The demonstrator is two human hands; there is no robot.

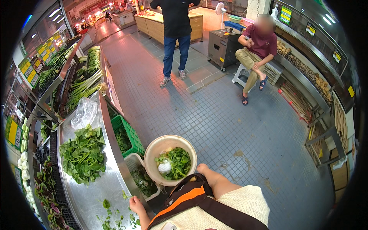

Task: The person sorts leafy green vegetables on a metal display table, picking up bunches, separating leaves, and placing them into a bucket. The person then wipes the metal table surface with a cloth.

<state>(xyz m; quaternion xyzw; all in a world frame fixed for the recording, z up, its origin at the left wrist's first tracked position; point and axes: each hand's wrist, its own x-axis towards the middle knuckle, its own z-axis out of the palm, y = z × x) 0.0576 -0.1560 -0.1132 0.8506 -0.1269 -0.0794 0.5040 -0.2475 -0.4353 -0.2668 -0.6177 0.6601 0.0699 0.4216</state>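
Note:
My left hand (136,205) is at the rim of the stainless-steel counter (86,198), its fingertips pinched on a small green leaf sprig (125,195). Loose leaves (106,204) are scattered on the metal beside it. Farther up the counter lies a heap of leafy greens (83,153). My right hand (203,169) is by the right rim of a round whitish tub (150,153); its fingers are mostly hidden. Inside the tub are green leaves (179,162) and a white foam net (164,166).
A green crate (137,143) and a white basket (156,193) with greens stand beside the counter. A clear plastic bag (84,113) lies on it. One person (176,34) stands ahead; another (260,46) sits on a stool (241,75). Vegetable racks (319,99) line the right.

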